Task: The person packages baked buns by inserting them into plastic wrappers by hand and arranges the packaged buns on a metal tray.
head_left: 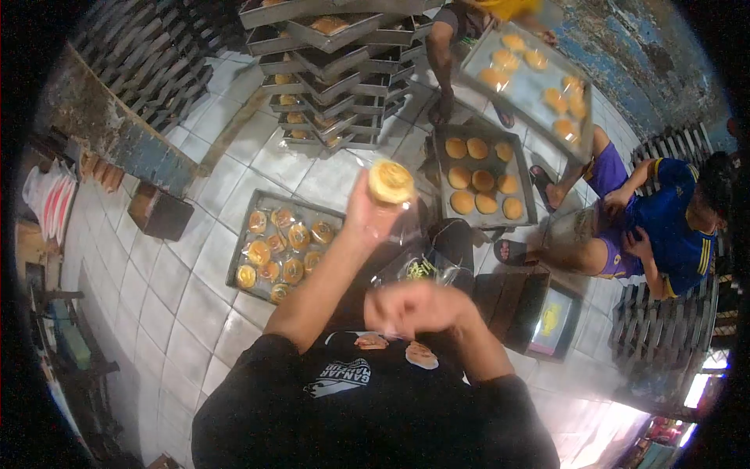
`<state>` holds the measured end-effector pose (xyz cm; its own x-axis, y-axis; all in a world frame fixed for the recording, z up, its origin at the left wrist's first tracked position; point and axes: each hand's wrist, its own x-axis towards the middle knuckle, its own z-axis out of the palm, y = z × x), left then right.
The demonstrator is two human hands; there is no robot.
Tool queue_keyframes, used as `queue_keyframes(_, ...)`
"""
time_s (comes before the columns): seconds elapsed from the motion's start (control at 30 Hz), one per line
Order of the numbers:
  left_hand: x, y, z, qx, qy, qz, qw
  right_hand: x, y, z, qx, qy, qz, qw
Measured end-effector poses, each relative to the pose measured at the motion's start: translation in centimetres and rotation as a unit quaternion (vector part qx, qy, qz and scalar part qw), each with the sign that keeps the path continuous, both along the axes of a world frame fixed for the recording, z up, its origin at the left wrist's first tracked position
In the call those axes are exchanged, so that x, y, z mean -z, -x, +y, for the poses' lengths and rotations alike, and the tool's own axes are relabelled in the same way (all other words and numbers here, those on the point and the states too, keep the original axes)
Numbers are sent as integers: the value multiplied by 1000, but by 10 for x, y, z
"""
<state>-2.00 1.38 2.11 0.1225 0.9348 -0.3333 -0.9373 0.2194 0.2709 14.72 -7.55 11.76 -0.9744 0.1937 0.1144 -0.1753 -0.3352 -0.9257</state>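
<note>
My left hand [370,215] is raised ahead of my chest, closed on a round yellow-topped bun [391,182] with clear plastic around it. Nearer my body, my right hand [412,306] is smeared by motion, so its fingers and anything in them cannot be made out. Just beyond it lies clear plastic with small yellow-green pieces [422,269]. On the floor to the left, a metal tray [234,262] bears several wrapped buns [298,238].
Stacked metal trays [336,94] stand ahead. A tray of plain buns [525,173] lies right of centre. One person [441,62] is beside a tilted bun tray [531,98]; another person [660,207] sits right. A dark box [160,213] stands left on the tiled floor.
</note>
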Motion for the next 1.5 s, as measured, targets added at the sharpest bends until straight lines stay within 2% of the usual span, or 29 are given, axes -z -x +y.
queue_keyframes(0.07, -14, 18, -1, -40, 25, -12, 999, -16, 4, -11, 29, -44, 59, 997)
queue_keyframes(0.13, -16, 28, -9, -88, 53, 18, 995, -15, 3, 5, 315, 2, -156, 936)
queue_keyframes(0.17, -11, 22, -12, -87, 42, 39, 995, 13, 6, 20, 422, -192, -124, 877)
queue_keyframes(0.2, -10, 16, -11, -87, 40, 40, 995, 12, 10, 22, 427, -117, -139, 886)
queue_keyframes(0.27, -6, 1, -13, -23, 91, 46, 995, 32, 21, 35, 397, -336, -148, 841)
queue_keyframes(0.3, 10, 0, -8, 5, 74, 51, 996, 27, 15, 29, 404, -333, -155, 838)
queue_keyframes(0.33, 11, 0, -7, 11, 73, 48, 996, 14, 9, 25, 299, -164, -156, 927)
queue_keyframes(0.37, 10, 2, -3, -18, 68, 50, 996, 2, 5, 23, 176, 9, -146, 973)
queue_keyframes(0.4, 9, 8, -2, -48, 66, 53, 995, -3, 0, 8, 92, 41, -43, 994)
queue_keyframes(0.47, -2, 16, -6, -60, 70, 41, 995, -4, -1, -3, 102, 35, 62, 992)
queue_keyframes(0.53, -21, 21, -12, -109, 59, 103, 987, 6, -9, 15, 351, -11, -139, 926)
queue_keyframes(0.6, 2, 18, -10, -100, 48, 56, 992, 11, -5, 24, 457, -77, -184, 867)
queue_keyframes(0.67, 12, 1, -13, -44, 72, 57, 995, 4, 12, 22, 451, -153, -190, 859)
queue_keyframes(0.73, 15, -17, -7, -27, 53, 40, 997, 14, 13, 26, 321, -212, -83, 919)
queue_keyframes(0.77, 14, -11, -1, -57, 50, 74, 994, 9, -2, 14, 207, -100, -13, 973)
queue_keyframes(0.8, 12, -3, -1, -86, 53, 108, 989, -21, -12, 3, 66, 55, -106, 991)
queue_keyframes(0.87, 9, 11, -9, -79, 45, 104, 990, -26, -13, -2, 150, 51, -77, 984)
queue_keyframes(0.9, 4, 18, -7, -81, 28, 99, 991, -10, -14, 8, 282, -91, -162, 941)
queue_keyframes(0.93, -5, 21, -10, -86, 16, 94, 992, 2, -13, 18, 397, -225, -242, 856)
queue_keyframes(1.0, -15, 5, -19, -94, 17, 123, 988, 7, -12, 23, 405, -228, -257, 847)
queue_keyframes(1.2, 1, -22, -16, -80, 67, 184, 977, 31, 8, 27, 431, -431, -154, 778)
queue_keyframes(1.23, 3, -23, -14, -82, 60, 164, 981, 23, 5, 23, 430, -430, -152, 779)
queue_keyframes(1.27, 5, -20, -12, -84, 61, 168, 980, 10, -4, 14, 328, -247, -140, 901)
queue_keyframes(1.3, -6, -14, -11, -96, 57, 154, 982, -6, -13, 7, 205, -51, -118, 970)
queue_keyframes(1.33, -11, -8, -12, -106, 56, 141, 983, -23, -22, -1, 99, 76, -39, 991)
queue_keyframes(1.4, -4, 9, -7, -114, 59, 115, 985, -24, -24, 0, 285, 16, -135, 949)
queue_keyframes(1.43, -4, 12, -8, -111, 49, 80, 989, 2, -13, 11, 454, -100, -157, 872)
queue_keyframes(1.47, -4, 14, -9, -108, 40, 44, 992, 15, -21, 18, 501, -207, -256, 800)
queue_keyframes(1.5, -10, 8, -12, -108, 67, 61, 990, 15, -17, 18, 503, -153, -221, 821)
